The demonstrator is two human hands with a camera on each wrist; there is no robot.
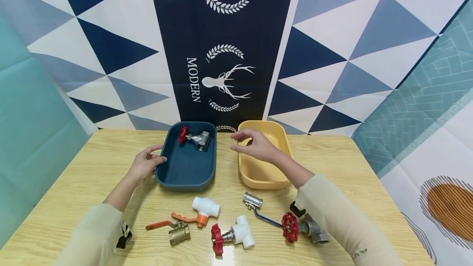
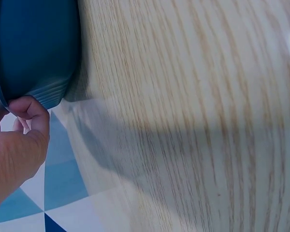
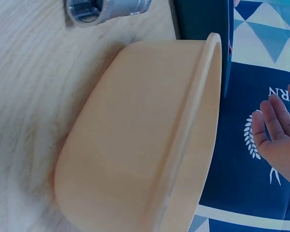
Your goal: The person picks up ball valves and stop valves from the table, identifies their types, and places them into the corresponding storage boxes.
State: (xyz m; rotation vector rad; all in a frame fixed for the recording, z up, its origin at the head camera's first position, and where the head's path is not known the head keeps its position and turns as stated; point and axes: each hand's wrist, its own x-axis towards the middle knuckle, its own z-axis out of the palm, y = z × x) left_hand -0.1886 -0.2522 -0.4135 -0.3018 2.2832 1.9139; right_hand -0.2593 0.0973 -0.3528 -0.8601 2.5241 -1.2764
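My left hand [image 1: 143,166] pinches the left rim of a dark blue bin [image 1: 186,169], thumb and fingers on either side of the edge. Inside that bin, near its far end, lies a metal valve [image 1: 201,139] with a red handwheel. Over the left side of a yellow bin [image 1: 258,173] hovers my right hand [image 1: 258,147], its fingers loosely bent and holding nothing. In the right wrist view, the same hand [image 3: 280,133] shows spread fingers above the rim of the yellow bin [image 3: 130,121].
Nearer me on the wooden table lie a brass valve [image 1: 180,234] with a red lever, a white valve [image 1: 207,207] with an orange lever, a white valve [image 1: 241,232] with a red handwheel, a blue-levered metal valve [image 1: 253,200] and a red-wheeled metal valve [image 1: 290,228]. Patterned cloth hangs behind.
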